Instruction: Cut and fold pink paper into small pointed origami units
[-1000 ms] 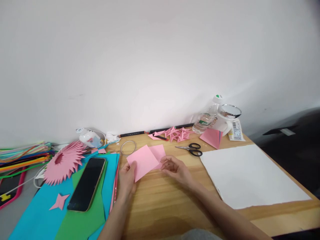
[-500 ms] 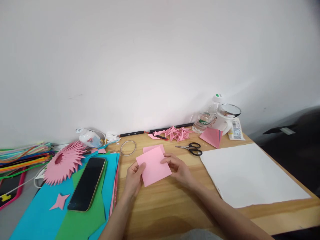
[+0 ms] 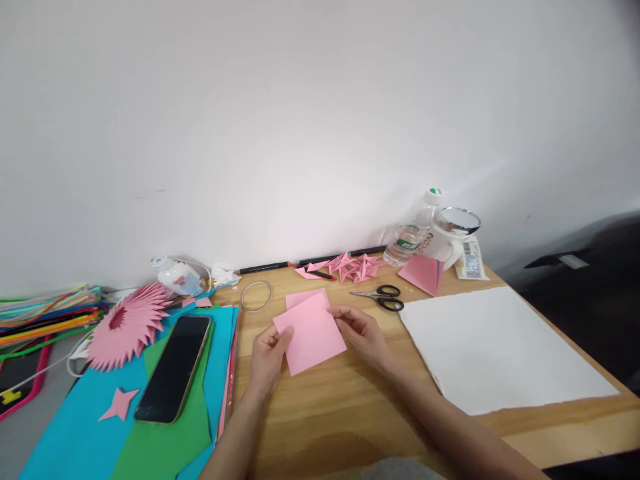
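— Since a second ago, when our left hand [image 3: 267,353] alone held the pink square [image 3: 310,333] out to the left, we have brought it to the middle of the wooden table [image 3: 325,407], haven't we?

— Yes. Now both hands grip it: our left thumb is pinched on its left edge, and our right hand [image 3: 363,331], which lay loose on the wood before, is closed on its right corner. It sits tilted just above the table, half covering a second pink sheet [image 3: 305,297].

— Anything else shifted?

— Not that we can see. The scissors [image 3: 383,298] lie just beyond our right hand, the phone [image 3: 174,367] on the green and blue paper [image 3: 165,440] to our left.

— And the containers?

— A clear bottle [image 3: 413,233] leans against the wall, nearly empty as far as we can tell. Touching it is a white mug [image 3: 447,240]; its inside is hidden from us. A small white bottle [image 3: 177,275] lies on its side by the pink paper flower [image 3: 127,323].
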Demonstrator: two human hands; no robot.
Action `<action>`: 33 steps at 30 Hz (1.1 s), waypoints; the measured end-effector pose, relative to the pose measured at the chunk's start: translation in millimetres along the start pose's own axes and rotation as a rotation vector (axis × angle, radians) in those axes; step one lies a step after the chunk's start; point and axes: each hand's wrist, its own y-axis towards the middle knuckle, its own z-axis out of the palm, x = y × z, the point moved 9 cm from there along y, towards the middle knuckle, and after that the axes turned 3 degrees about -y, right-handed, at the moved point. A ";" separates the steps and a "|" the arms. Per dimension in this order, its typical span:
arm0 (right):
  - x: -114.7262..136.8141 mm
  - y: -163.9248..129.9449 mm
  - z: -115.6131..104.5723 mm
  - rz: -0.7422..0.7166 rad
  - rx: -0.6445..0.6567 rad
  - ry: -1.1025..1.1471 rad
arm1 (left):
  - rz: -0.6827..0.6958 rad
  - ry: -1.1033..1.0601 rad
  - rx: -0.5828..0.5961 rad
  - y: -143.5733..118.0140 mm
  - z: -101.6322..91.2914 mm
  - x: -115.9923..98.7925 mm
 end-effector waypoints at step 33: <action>-1.9 -2.2 -3.9 -0.015 -0.043 -0.045 | -0.014 0.161 0.252 -7.2 29.1 -3.3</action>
